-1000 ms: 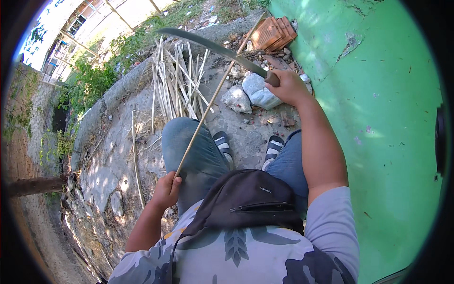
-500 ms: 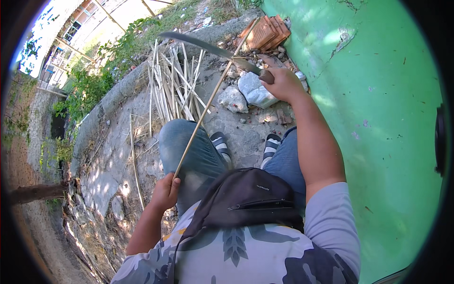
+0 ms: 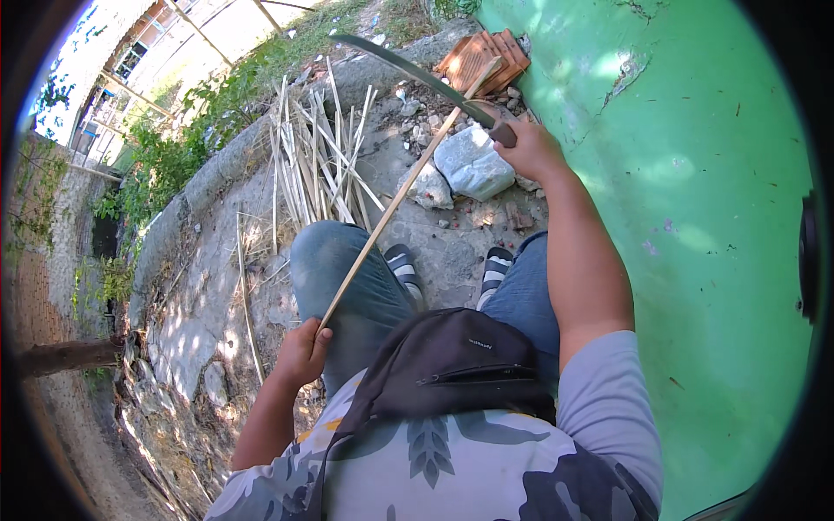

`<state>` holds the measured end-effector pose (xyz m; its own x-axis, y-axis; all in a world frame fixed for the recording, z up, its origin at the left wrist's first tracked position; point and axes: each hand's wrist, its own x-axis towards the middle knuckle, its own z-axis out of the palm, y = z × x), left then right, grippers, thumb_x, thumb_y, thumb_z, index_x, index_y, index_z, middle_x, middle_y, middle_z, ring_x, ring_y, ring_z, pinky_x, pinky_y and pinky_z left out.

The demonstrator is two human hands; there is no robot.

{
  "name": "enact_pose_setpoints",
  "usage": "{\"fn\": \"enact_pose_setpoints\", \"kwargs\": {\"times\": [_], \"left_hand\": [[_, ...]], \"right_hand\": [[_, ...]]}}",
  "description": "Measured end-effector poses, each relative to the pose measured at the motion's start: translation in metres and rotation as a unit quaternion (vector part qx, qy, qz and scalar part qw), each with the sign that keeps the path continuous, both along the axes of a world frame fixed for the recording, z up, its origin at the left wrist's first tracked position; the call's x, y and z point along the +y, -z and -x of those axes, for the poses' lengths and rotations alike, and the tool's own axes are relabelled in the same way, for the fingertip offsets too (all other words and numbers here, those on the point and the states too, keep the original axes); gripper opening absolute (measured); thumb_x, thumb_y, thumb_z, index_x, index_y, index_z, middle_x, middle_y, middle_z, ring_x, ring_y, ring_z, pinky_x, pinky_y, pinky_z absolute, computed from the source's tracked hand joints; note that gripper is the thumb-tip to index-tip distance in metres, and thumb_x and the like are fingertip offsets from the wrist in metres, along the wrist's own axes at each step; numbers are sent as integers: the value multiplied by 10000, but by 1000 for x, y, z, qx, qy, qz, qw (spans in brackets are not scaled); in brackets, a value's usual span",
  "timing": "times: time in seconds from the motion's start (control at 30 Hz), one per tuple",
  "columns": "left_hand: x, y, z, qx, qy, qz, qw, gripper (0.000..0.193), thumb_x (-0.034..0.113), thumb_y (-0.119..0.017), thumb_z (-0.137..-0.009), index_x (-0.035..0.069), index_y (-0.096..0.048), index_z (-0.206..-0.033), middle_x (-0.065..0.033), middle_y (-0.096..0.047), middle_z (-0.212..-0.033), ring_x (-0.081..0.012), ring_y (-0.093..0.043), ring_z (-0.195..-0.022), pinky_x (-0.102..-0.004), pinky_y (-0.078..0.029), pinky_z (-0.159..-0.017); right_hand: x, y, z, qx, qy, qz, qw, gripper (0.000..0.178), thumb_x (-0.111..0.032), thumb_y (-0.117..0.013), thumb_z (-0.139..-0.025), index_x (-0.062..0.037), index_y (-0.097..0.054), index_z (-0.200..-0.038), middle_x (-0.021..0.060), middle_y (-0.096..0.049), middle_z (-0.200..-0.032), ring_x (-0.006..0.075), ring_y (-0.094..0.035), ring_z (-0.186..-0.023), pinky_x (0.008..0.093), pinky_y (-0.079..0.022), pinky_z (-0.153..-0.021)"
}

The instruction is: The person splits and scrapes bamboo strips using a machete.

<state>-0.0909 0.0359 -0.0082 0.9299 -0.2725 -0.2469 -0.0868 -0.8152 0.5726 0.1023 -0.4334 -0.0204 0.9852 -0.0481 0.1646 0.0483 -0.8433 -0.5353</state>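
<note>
Over the left knee, a pale strip slants away from the left hand, whose grip is closed around its near end; the right hand's grip clasps a long knife, blade crossing the strip's far part.

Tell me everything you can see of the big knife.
The big knife has a long, dark, metal-looking blade, curving toward its tip, and a short brown handle that looks wooden. The right hand grips the handle. The blade points up and left in view, crossing the pale strip near its far end; contact is unclear.
</note>
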Motion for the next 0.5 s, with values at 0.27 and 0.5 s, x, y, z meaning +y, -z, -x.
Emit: {"fn": "enact_pose_setpoints", "kwargs": {"times": [0.27,0.5], "left_hand": [[8,8,3,7,-11,48,999,351,310,-554,-1043,9,-540,-863,-177,-519,-630,-357,-518,-552,-423,-424,-556],[4,9,2,-7,-16,56,998,392,354,-541,-1050,19,-525,-848,-166,-509,-628,-312,-494,-545,-412,-414,-550]], "right_hand": [[18,-16,11,-58,-147,14,987,239,-234,-796,-795,-57,-664,-888,137,-697,-800,341,-682,-780,443,-514,-703],[-7,-1,1,-82,9,-56,995,268,-285,-784,-822,-82,-714,-982,156,-713,-877,364,-686,-823,449,-532,-737]]}}
